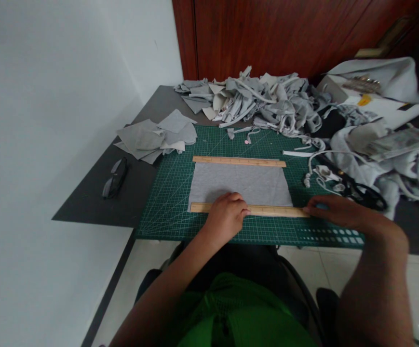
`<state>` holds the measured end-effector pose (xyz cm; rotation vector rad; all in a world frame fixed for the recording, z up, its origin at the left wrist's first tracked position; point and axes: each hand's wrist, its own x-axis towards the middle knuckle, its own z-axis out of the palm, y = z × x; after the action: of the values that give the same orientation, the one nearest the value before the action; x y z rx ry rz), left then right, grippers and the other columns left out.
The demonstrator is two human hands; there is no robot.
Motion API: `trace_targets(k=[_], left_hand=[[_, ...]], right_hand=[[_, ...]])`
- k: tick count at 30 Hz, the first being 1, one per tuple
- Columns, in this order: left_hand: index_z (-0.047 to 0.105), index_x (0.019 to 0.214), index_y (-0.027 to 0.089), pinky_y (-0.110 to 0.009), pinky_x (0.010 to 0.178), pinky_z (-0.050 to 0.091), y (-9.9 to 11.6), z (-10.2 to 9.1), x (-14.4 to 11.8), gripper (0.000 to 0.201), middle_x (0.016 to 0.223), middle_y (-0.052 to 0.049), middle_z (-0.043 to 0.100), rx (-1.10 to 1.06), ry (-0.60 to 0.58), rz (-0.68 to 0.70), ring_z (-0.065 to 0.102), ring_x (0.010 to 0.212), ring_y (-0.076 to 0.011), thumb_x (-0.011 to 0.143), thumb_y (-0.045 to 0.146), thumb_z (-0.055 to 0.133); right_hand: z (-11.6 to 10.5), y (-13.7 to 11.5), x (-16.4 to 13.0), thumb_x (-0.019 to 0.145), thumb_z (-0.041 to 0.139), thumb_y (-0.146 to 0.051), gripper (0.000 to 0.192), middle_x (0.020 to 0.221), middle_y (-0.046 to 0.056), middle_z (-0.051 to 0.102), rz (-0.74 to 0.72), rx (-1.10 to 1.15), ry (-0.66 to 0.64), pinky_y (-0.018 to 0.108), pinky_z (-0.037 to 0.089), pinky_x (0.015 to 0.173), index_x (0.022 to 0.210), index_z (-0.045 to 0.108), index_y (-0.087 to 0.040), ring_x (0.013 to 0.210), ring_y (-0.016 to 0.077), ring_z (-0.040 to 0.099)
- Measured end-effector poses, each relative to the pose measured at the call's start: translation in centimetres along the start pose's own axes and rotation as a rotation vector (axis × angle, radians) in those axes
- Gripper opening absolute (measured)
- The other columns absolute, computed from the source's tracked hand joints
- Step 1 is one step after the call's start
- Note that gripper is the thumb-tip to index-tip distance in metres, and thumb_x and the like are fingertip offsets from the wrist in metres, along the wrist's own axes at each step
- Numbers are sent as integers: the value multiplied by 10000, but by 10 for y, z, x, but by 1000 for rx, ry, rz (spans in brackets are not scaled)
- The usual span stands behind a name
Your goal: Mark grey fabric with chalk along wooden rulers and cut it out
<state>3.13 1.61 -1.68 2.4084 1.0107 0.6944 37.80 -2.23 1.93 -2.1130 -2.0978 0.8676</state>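
Observation:
A grey fabric piece (243, 180) lies flat on the green cutting mat (169, 193). One wooden ruler (238, 161) runs along its far edge, with no hand on it. Along the near edge lies a second wooden ruler (276, 211). My left hand (227, 211) is closed over this near ruler left of its middle, fingers curled and partly hidden. At the right end of the same ruler, my right hand (330, 210) pinches the tip between thumb and fingers, just beyond the fabric's right edge.
Grey fabric scraps (158, 135) lie at the mat's far left, near eyeglasses (115, 178). A big heap of cuttings (260, 99) fills the back. Black-handled scissors (366, 193) lie among cloth and cords on the right. A white box (383, 103) stands behind.

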Motion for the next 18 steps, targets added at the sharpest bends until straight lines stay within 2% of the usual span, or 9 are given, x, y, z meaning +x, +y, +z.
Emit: trace_targets(k=[4,10,18], left_hand=[[751,864,174,-365,873,537,1,-2,1,107,930,-33,718,-5,-11,3,666,910,-197,957,177,700],[755,913,173,-363,864,537,1,-3,1,61,958,-37,713,5,-10,5,661,919,-201,950,170,707],[766,850,175,-365,866,532,0,-1,1,106,946,-28,728,6,-3,12,675,911,-199,942,161,715]], right_hand=[[3,-4,-1,802,612,-627,402,865,73,764,0,-8,-73,418,534,783,808,730,-242,849,299,713],[3,1,-8,758,676,-527,320,876,49,733,45,36,-5,378,516,724,919,658,-251,813,266,688],[6,5,-5,787,658,-463,245,896,43,738,11,7,-1,377,521,741,918,653,-256,849,270,699]])
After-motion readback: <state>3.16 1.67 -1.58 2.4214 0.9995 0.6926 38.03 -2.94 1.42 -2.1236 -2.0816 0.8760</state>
